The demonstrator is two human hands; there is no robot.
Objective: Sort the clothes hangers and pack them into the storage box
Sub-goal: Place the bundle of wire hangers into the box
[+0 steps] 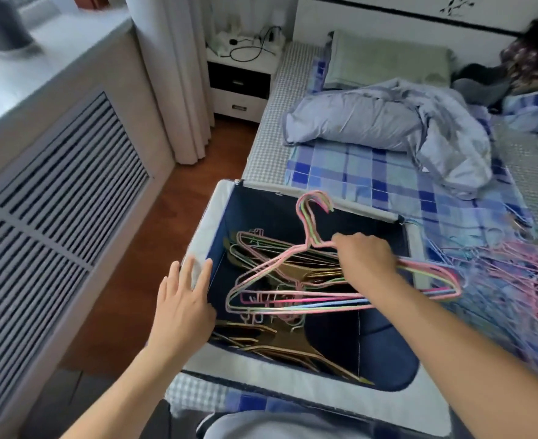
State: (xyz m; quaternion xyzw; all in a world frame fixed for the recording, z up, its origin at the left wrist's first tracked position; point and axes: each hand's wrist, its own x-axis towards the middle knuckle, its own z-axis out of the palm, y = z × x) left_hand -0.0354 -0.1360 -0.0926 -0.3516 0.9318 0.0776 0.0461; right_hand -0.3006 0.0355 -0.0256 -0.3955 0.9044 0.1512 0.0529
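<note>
The right hand (364,256) grips a bundle (296,277) of pink, green and blue wire hangers near the necks, hooks pointing away from it, held over the open box (324,383). The bundle's far end is blurred where it passes under the forearm. Below that hand, gold hangers (280,343) lie inside the box, partly covered by the bundle. The left hand (182,307) rests flat, fingers straight, on the box's left rim. Right of the right hand, a pile (514,280) of hangers on the bed (372,182) is smeared and hard to count.
</note>
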